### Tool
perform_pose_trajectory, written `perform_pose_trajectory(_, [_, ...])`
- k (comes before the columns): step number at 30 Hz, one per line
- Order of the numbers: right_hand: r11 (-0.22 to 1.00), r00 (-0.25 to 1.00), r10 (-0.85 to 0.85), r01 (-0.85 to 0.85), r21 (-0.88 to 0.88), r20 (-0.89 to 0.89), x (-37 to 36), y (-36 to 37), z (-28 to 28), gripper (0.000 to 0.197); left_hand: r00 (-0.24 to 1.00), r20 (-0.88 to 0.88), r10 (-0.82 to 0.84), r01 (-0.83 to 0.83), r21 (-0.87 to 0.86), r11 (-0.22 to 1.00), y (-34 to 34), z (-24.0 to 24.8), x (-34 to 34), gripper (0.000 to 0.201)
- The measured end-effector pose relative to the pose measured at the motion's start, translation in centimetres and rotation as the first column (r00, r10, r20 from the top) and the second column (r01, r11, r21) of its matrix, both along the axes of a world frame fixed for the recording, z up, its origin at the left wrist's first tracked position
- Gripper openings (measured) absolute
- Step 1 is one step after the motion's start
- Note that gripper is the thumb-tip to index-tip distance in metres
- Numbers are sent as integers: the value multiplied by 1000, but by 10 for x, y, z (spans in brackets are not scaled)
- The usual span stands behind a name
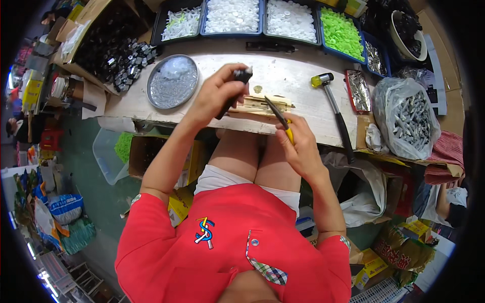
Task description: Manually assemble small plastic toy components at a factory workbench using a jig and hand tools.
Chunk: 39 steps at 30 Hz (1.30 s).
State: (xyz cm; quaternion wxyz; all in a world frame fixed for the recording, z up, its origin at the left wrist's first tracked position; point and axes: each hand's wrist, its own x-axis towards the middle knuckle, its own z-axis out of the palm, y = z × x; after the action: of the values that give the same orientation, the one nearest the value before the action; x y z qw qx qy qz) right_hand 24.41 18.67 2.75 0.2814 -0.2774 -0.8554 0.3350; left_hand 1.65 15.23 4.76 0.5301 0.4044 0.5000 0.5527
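My left hand [214, 96] is closed around a long black plastic piece [242, 76], tilted over the bench. A small whitish tip shows at its upper end, and its lower end sticks out below my palm. Yellow-handled pointed pliers [278, 113] are gripped in my right hand [301, 146], their dark tips pointing up and left. Those tips reach over a light wooden block [265, 104] at the bench's front edge. Between the tips I see no part. My fingers hide the middle of the black piece and much of the pliers' handles.
The white workbench [217, 53] carries a round metal tray [173, 93], a hammer [334, 101] and a red tray of metal pieces [358, 91]. Blue bins of white caps [231, 16] and green parts [342, 34] line the back. A clear bag [407, 117] stands right; black parts [124, 58] fill a box left.
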Motion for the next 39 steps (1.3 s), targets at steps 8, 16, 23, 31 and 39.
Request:
perform_pose_trajectory(8, [999,998,49,-49,-16,33,-11,-5,17,21,961,-271,62,-25,137,990,-34,2,27,27])
perform_pose_trajectory(16, [998,992,44,-49,38,119,-2,-10,23,23,813,-527,248,-75,328,942,-39,3,44,26])
perform_pose_trajectory(23, [998,988,60,-61,-1,146,0,-14,21,23,765,-569,303,-64,401,914,-41,1,47,25])
perform_pose_trajectory(31, [989,961,125,-141,48,248,5,-19,8,16,988,-151,-36,37,1,999,-48,-8,38,20])
perform_pose_trajectory(39, [951,911,283,-308,37,301,5,-31,4,15,604,765,-222,450,-98,888,-77,-44,20,21])
